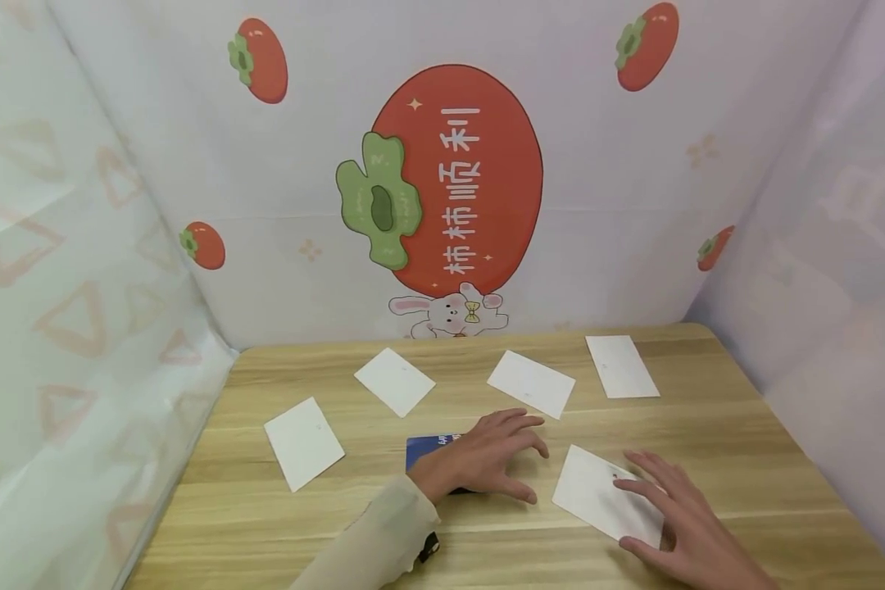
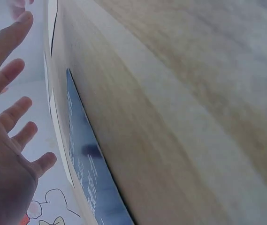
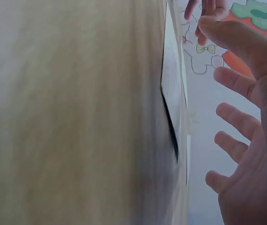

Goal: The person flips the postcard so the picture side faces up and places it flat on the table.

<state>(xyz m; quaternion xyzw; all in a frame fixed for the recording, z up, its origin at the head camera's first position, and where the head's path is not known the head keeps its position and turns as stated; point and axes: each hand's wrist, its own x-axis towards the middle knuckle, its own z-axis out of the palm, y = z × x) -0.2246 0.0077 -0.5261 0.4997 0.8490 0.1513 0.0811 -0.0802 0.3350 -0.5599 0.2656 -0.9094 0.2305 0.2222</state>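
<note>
My left hand (image 1: 490, 459) hovers over a blue card (image 1: 422, 449) with white lettering, its fingers spread and nothing between them. The forearm and hand cover much of that card in the head view; more of the blue card (image 2: 88, 159) appears in the left wrist view, flat on the table. To the right, a white card (image 1: 597, 492) with a small mark lies beneath my right hand (image 1: 682, 520). The right fingers are spread and loosely bent. In the right wrist view this hand (image 3: 250, 136) looks raised off the tabletop, apart from the white card (image 3: 171, 70).
Several more white cards lie on the wooden table (image 1: 251, 533): one at the left (image 1: 305, 444), two at the back middle (image 1: 394, 382) (image 1: 533, 383), one at the back right (image 1: 623, 366). A printed cloth wall (image 1: 597, 213) rises behind the table.
</note>
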